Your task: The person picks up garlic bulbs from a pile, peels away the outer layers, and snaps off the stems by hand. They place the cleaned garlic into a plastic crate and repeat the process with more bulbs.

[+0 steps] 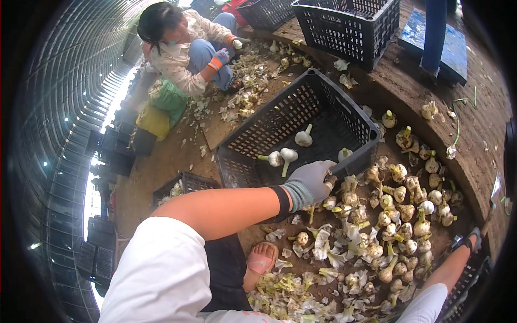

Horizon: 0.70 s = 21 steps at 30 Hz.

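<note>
My left hand [311, 182], in a grey glove, is closed over the near rim of a black plastic crate [253, 126]. Inside that crate lie a few cleaned garlic bulbs [304, 137] with short cut stems. My right hand [474, 239] is at the far right edge of the view, beside another black crate [464, 290]; its fingers are too dark and cut off to make out. Between my arms, a heap of unpeeled garlic bulbs [390, 231], brownish with soil, covers the ground.
Loose garlic skins [291, 296] pile up around my sandalled foot [262, 258]. Across from me crouches a co-worker [183, 48] in gloves, holding a garlic bulb. Another black crate [344, 32] and a blue platform scale [431, 43] stand on the raised ledge. Green and yellow sacks [169, 105] sit at left.
</note>
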Tool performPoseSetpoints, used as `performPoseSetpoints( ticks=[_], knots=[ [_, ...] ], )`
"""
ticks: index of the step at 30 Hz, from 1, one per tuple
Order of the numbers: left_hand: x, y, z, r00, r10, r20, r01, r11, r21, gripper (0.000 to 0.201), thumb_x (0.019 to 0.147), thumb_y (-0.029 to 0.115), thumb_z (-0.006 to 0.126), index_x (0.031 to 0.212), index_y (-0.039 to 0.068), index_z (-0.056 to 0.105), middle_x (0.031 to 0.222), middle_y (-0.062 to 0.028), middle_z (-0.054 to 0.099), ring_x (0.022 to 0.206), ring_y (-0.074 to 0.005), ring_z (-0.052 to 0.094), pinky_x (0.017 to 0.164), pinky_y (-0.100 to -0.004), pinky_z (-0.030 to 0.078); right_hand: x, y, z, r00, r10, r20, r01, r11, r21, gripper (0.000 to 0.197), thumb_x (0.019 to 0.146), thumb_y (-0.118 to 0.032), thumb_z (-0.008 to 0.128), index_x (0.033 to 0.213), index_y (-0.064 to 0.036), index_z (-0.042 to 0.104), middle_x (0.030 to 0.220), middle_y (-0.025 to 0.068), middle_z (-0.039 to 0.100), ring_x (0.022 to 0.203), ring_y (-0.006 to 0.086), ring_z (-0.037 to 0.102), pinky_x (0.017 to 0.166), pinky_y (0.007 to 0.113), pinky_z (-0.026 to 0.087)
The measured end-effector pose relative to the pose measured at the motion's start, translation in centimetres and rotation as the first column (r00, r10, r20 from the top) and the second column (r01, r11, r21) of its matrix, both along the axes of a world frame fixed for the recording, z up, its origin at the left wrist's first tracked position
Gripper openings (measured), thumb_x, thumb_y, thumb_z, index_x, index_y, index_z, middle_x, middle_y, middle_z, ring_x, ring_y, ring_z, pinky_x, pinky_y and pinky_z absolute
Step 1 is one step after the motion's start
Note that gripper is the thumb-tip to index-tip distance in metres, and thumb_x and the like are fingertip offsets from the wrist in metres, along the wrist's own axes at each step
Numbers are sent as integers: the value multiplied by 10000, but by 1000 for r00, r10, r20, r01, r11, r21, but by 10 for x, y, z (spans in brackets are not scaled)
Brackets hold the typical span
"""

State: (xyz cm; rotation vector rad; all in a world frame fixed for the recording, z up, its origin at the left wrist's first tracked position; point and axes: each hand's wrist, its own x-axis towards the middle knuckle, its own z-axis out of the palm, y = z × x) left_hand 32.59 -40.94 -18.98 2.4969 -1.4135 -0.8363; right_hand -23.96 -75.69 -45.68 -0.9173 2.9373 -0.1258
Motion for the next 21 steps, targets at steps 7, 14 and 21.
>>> performPoseSetpoints(
  ticks=[7, 14, 21],
  knots=[
    [-3, -4, -2, 1000, 1, -31, -1, 1000, -1, 452, 828, 230, 587, 1222, 19, 520, 1057, -196, 602, 960, -334, 595, 846, -382, 474, -43, -50, -45, 994, -5, 109, 2, 1000, 29, 704, 743, -518, 624, 1237, -19, 563, 1270, 134, 522, 1105, 251, 513, 954, 358, 418],
    [-3, 2, 5, 999, 28, -25, -28, 1000, -6, 427, 838, 238, 572, 1214, 40, 531, 1081, -198, 604, 980, -349, 589, 846, -396, 469, -58, -56, -68, 960, 6, 279, -21, 998, 51, 678, 746, -492, 650, 1227, -20, 572, 1249, 106, 535, 1046, 195, 517, 919, 347, 426],
    [-18, -10, -4, 999, -32, 3, 32, 999, -41, 400, 810, 219, 591, 1171, 50, 561, 1065, -192, 617, 969, -347, 597, 840, -391, 475, -24, -3, 0, 802, 195, 565, -310, 944, 115, 693, 708, -572, 647, 1156, -43, 621, 1190, 141, 579, 1058, 236, 521, 910, 387, 417]
  ],
)
